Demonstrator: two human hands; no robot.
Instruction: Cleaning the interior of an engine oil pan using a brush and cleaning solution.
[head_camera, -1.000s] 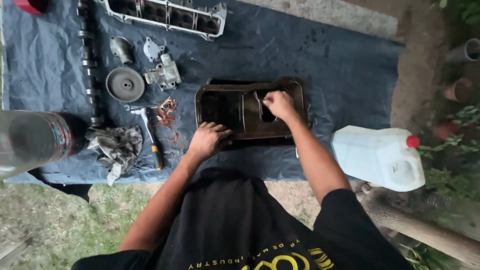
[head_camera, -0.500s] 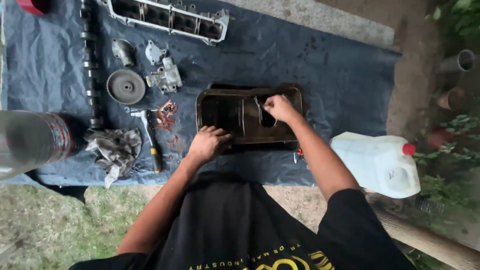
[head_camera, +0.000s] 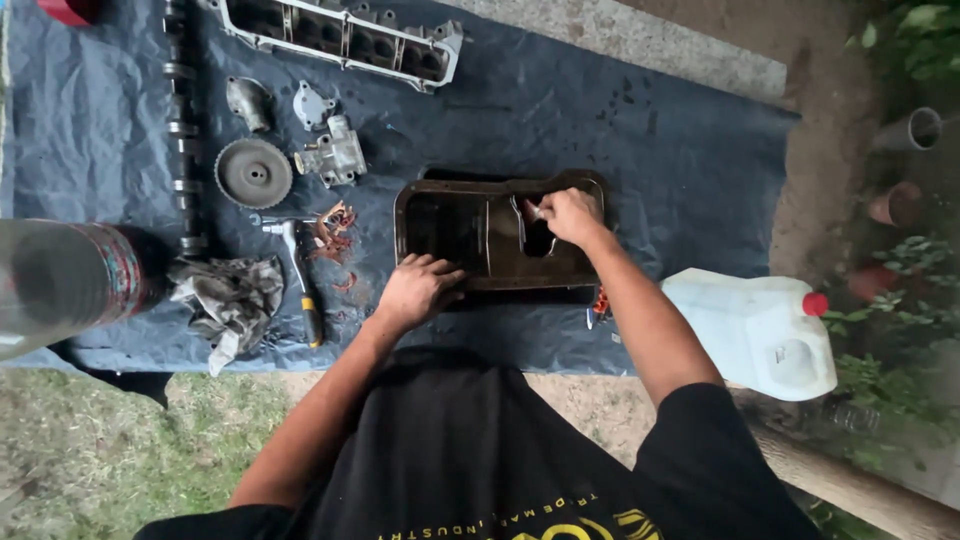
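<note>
Outdoor ground of bare earth and grass, covered by a dark blue tarpaulin (head_camera: 650, 130) on which engine parts are laid out. Near the front edge of the tarpaulin lies a dark, oily oil pan (head_camera: 470, 235), rectangular, open side up, with a baffle plate across its inside. The left hand (head_camera: 415, 290) rests on the near left rim of the pan, fingers bent over the edge and pressing on it; its grip closes on nothing else. The right hand (head_camera: 570, 215) reaches into the right half of the pan, its grip closed on a small pale tool (head_camera: 533, 210), whose kind cannot be told, held against the baffle.

Left of the pan, in order: scraps of reddish gasket material (head_camera: 332, 228) scattered on the tarpaulin; a screwdriver with a yellow-and-black handle (head_camera: 300, 285); a crumpled grey rag (head_camera: 230, 300). Beyond these lie a toothed pulley wheel (head_camera: 253, 172), a small cast pump housing (head_camera: 333, 155) and two smaller metal fittings. A camshaft (head_camera: 180, 130) runs along the left side, and a long light-metal cover (head_camera: 345, 35) lies across the far edge.

At the far left, close to the camera and blurred, is a clear plastic bottle (head_camera: 65, 280). To the right of the pan, half off the tarpaulin, lies a white plastic jug with a red cap (head_camera: 750, 330). A small red-handled item (head_camera: 600, 303) lies just beside the right forearm.
</note>
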